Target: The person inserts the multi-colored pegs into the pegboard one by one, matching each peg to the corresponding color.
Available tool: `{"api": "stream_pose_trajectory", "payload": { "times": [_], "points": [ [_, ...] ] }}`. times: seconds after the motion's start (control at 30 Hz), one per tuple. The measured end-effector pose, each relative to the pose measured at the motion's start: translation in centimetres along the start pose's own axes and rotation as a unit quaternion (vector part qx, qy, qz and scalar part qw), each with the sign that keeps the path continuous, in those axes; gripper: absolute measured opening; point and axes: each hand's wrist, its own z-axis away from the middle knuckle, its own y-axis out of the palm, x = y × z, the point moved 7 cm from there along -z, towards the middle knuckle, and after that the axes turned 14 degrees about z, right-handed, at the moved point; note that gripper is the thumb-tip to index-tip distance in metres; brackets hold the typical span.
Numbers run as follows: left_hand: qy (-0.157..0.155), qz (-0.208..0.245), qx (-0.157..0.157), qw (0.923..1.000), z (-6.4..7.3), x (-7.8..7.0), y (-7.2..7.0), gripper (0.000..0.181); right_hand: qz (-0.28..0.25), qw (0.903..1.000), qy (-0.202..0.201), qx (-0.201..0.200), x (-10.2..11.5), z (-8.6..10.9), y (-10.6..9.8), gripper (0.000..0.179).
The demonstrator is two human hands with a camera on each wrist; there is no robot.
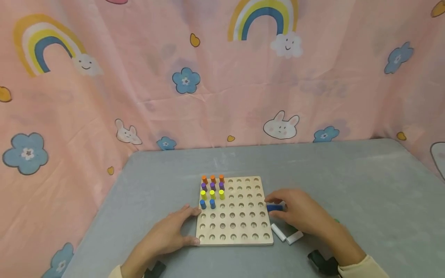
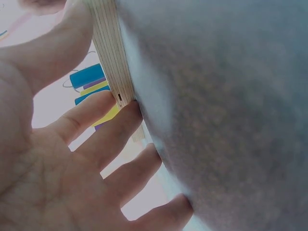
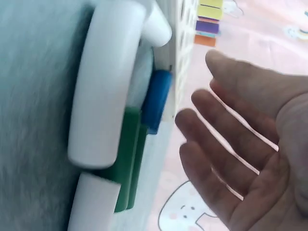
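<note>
A wooden pegboard [image 1: 240, 231] lies flat on the table, with rows of round holes. Orange pegs [image 1: 213, 179], purple pegs [image 1: 213, 186], yellow pegs [image 1: 212, 194] and two blue pegs [image 1: 212, 204] stand upright at its left side. My left hand [image 1: 170, 231] rests against the board's left edge, fingers extended; in the left wrist view its fingertips [image 2: 137, 111] touch the side. My right hand [image 1: 302, 210] hovers at the right edge, over a loose blue peg [image 1: 274, 207] lying there. In the right wrist view this hand [image 3: 255, 139] holds nothing, its fingers loosely bent.
White pegs [image 1: 279, 232] lie on the table near the board's lower right corner. Green pegs [image 3: 127, 163] lie beside them, mostly hidden under my right hand in the head view. A pink patterned curtain [image 1: 215, 104] hangs behind the grey table [image 1: 167, 173].
</note>
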Motion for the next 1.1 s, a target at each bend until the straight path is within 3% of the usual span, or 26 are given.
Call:
{"api": "stream_pose_trajectory", "payload": {
  "times": [0.17,0.33,0.57,0.8,1.1],
  "points": [
    [0.004,0.002,0.001,1.0,-0.2,-0.1,0.1,0.072,0.015,0.9992,0.037,0.002,-0.5,0.4,0.3,0.034],
    [-0.001,0.004,0.003,1.0,-0.3,-0.2,0.2,0.073,0.032,0.9988,0.036,0.009,-0.7,0.2,0.7,0.034],
    [-0.017,-0.003,-0.004,0.9999,0.0,0.1,0.1,0.073,0.017,0.9994,0.028,0.014,-0.6,-0.2,1.4,0.028],
    [-0.007,-0.002,0.005,1.0,-0.2,0.2,0.2,0.073,0.013,0.9984,0.051,0.018,-0.8,-0.5,2.0,0.027],
    [0.002,0.009,0.007,0.9999,-0.1,0.1,0.2,0.073,0.029,0.9988,0.03,0.024,-0.8,-0.6,2.1,0.029]
  ]
}}
